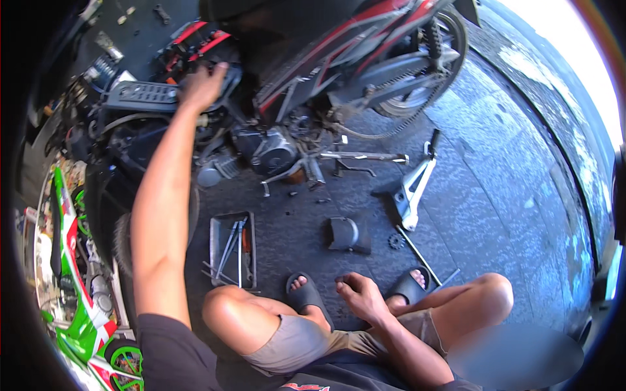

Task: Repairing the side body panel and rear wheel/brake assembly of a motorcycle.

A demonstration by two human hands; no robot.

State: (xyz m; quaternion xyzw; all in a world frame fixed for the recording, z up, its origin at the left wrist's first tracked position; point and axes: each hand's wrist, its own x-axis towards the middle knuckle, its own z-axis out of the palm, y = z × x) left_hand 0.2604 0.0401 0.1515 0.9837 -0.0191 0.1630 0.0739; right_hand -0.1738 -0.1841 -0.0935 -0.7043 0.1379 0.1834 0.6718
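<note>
My left arm stretches up and forward over the motorcycle [277,153]. At its end, my left hand [203,88] is beside a dark slotted plastic panel [140,96] and red-and-black parts [195,42]. Its fingers are blurred and partly hidden, so whether they hold anything does not show. My right hand [364,298] is above my lap with the fingers curled in. Something small and dark may be at its fingertips, too small to make out. The motorcycle's bare engine, chain and rear wheel [450,58] face me.
A metal tray [253,260] of tools lies by my left knee. Before my feet are a dark curved cover [350,234], a silver bracket [414,192], a small sprocket [396,242] and a long T-handled bar [417,253]. A green-and-white motorcycle [81,326] is at the left.
</note>
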